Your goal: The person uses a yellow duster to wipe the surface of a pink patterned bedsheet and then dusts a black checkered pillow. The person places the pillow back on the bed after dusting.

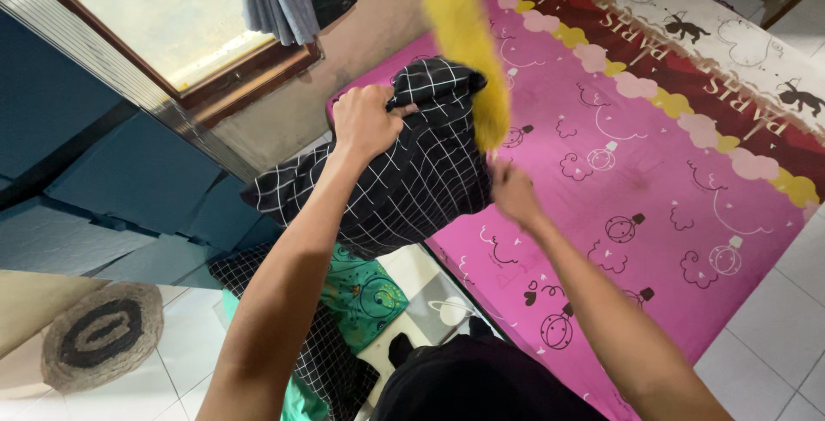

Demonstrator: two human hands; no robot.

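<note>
The left hand (pixel 365 120) is clenched tight on the bunched top edge of a black pillowcase with a white grid (pixel 412 172), holding it up over the near-left corner of the bed so the cloth hangs free below the fist. The right hand (pixel 514 193) sits just beside the case's right edge, fingers curled, and seems to grip the lower end of a yellow pillow (pixel 468 43); that pillow is blurred and stands up above both hands, so I cannot say exactly how it is held. It rises from just beside the case's mouth, and the left grip looks like it keeps that opening gathered and steady.

Under it all lies the mattress with a pink sheet (pixel 653 189) printed with small round bottles and clouds, stretching away to the right. Down on the white tiled floor (pixel 773 335), near the person's legs, there's more black grid cloth (pixel 331 361) and a green patterned cushion (pixel 374 292). A round woven mat (pixel 101 335) sits at the far left.
</note>
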